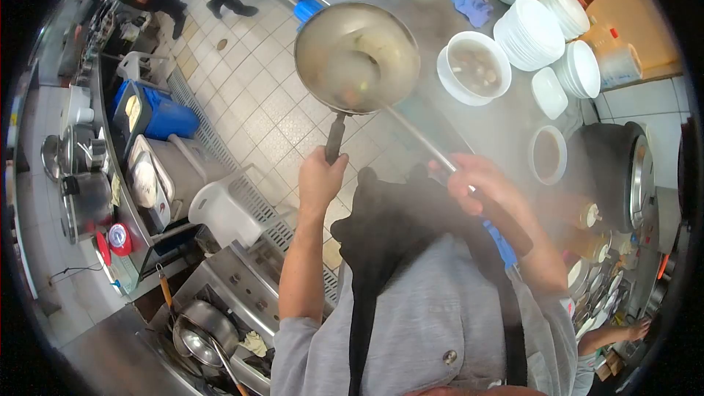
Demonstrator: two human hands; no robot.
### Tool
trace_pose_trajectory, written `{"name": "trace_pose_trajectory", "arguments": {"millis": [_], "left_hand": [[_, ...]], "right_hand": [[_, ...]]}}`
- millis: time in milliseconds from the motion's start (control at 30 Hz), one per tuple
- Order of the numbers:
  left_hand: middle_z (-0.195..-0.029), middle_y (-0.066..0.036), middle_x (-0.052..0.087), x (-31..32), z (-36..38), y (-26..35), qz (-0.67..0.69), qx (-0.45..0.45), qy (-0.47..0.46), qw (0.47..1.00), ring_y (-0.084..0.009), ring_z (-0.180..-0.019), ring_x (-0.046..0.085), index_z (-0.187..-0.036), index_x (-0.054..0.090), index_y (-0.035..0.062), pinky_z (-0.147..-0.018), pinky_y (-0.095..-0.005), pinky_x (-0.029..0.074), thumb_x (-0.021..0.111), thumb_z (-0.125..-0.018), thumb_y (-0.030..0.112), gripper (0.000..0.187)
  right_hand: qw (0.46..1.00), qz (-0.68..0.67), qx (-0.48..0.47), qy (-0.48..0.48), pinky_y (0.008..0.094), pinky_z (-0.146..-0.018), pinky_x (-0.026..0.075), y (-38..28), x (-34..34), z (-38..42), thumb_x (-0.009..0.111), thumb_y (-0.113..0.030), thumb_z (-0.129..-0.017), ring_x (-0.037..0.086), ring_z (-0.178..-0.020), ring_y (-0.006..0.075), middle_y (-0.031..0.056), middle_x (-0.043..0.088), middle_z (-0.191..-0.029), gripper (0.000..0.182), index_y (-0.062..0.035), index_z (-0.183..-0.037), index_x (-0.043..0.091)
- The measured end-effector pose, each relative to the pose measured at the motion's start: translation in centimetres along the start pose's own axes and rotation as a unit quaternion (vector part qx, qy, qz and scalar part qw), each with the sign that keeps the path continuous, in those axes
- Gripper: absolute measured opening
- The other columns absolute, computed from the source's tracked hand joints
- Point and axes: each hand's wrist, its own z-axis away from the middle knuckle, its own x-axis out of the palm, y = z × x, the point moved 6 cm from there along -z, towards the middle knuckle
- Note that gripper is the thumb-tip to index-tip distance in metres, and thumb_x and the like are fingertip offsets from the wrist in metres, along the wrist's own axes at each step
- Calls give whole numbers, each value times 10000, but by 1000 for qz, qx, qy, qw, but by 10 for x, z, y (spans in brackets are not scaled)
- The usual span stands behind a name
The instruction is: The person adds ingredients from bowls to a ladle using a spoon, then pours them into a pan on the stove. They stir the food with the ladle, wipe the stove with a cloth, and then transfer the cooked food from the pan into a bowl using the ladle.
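My left hand [320, 176] is closed round the dark handle of a wok [400, 37], which is held up over the tiled floor. Steam blurs the small amount of food in the wok. In my right hand [480, 180] is the shaft of a long metal utensil [419, 136], whose far end reaches the wok's near rim; its tip is lost in the steam. To the right of the wok, a white bowl [499, 86] with soup and pieces of food in it stands on the steel counter [433, 18].
Stacked white containers [529, 33] and a blue cloth [471, 7] lie on the counter. A rice cooker [609, 169] stands at the right. A white chair [227, 209] and blue bin [170, 114] are at the left. Two people stand at the top left; another person's arm [612, 336] shows lower right.
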Motion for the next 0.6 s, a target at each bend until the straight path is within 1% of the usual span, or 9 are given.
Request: {"name": "trace_pose_trajectory", "arguments": {"millis": [33, 100, 233, 267, 333, 400, 467, 533, 600], "left_hand": [[-838, -253, 701, 1, 0, -2, 14, -2, -4, 1000, -428, -812, 692, -936, 678, -41, -736, -489, 528, 735, -861, 325, 378], [-831, -249, 700, 7, -2, -9, 13, 7, 1, 1000, -427, -805, 691, -933, 678, -40, -731, -486, 528, 737, -859, 324, 376], [-820, -242, 696, 7, -1, -7, 16, 23, 11, 1000, -424, -792, 686, -936, 680, -38, -722, -484, 525, 736, -854, 334, 385], [-820, -242, 696, 6, 1, -4, 16, 25, 10, 1000, -424, -792, 686, -936, 680, -38, -722, -484, 525, 736, -854, 334, 385], [-811, -234, 693, 3, 3, 0, 17, -8, -8, 1000, -413, -780, 683, -944, 681, -37, -713, -480, 521, 730, -854, 335, 386], [-801, -231, 691, 4, 1, -2, 8, 13, 1, 1000, -406, -770, 683, -945, 680, -38, -706, -477, 518, 729, -854, 334, 387], [-792, -227, 688, 5, 0, 0, 1, 41, 1, 999, -399, -760, 682, -946, 679, -40, -699, -475, 515, 728, -855, 333, 387], [-788, -225, 687, 3, 1, 1, 7, 28, 0, 1000, -388, -766, 684, -939, 676, -41, -696, -465, 511, 732, -852, 342, 397], [-785, -221, 685, -1, 1, 9, 10, 23, -17, 1000, -383, -763, 681, -938, 675, -42, -699, -463, 509, 734, -851, 344, 401]], "right_hand": [[1000, 1, 0, -1, 251, -415, 330, -1, 1, 1, 579, -176, -905, 445, -443, 86, -16, 521, -676, 414, 12, -1271, 617], [1000, 4, -4, 4, 236, -415, 294, -2, 2, 3, 568, -185, -908, 420, -442, 60, -42, 500, -655, 434, 10, -1291, 625], [1000, -2, -1, 27, 230, -418, 278, -12, 10, 20, 564, -190, -906, 402, -450, 40, -55, 486, -657, 431, 14, -1278, 633], [999, -13, -12, 42, 227, -419, 269, -13, 10, 25, 567, -190, -903, 391, -453, 32, -62, 469, -657, 431, 13, -1277, 637], [998, -24, -24, 58, 224, -420, 260, -14, 9, 33, 570, -190, -900, 381, -456, 24, -68, 452, -657, 432, 12, -1275, 640], [993, -71, -24, 97, 220, -418, 242, -13, 1, 41, 579, -180, -894, 361, -454, 16, -74, 424, -656, 435, 11, -1280, 640], [990, -83, -26, 111, 215, -415, 236, -25, 4, 54, 581, -174, -893, 359, -452, 15, -74, 421, -657, 435, 12, -1283, 638], [986, -96, -27, 133, 211, -412, 230, -26, -6, 65, 583, -168, -893, 358, -450, 14, -75, 418, -659, 435, 13, -1286, 636], [986, -120, -63, 96, 203, -402, 235, -18, -20, 69, 585, -168, -895, 359, -440, 19, -67, 433, -672, 440, 15, -1293, 630]]}}
